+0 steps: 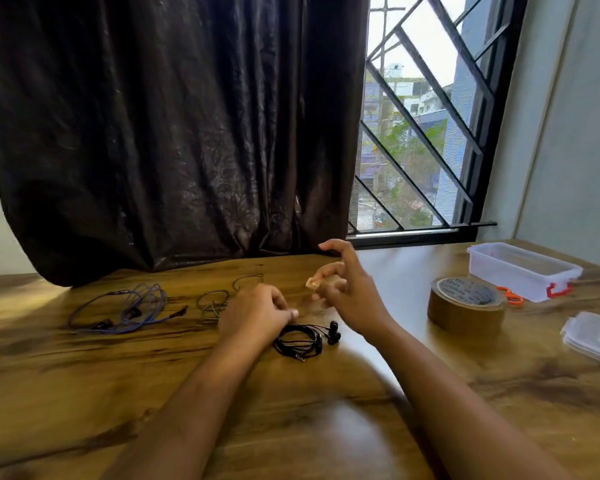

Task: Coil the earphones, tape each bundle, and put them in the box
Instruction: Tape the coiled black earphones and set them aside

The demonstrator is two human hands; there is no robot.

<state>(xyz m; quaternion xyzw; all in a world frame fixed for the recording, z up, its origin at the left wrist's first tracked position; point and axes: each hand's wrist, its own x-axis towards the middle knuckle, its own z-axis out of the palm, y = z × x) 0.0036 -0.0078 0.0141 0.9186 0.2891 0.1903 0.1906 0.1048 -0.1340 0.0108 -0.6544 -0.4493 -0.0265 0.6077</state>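
Observation:
A coiled black earphone (303, 339) lies on the wooden table (187, 393) in the middle. My left hand (253, 313) pinches the top of that coil. Just to its right, my right hand (347, 292) is raised above the table and holds a small piece of brown tape (314, 283) between thumb and fingers. A loose blue earphone (125, 310) lies uncoiled at the left. A roll of brown tape (465, 304) stands at the right. The clear plastic box (523, 270) with red clips sits open at the far right.
Thin wire loops (215, 299) lie behind my left hand. Orange-handled scissors (511, 295) rest between the tape roll and the box. A clear lid (593, 336) lies at the right edge. A dark curtain (174, 133) hangs onto the table's back edge.

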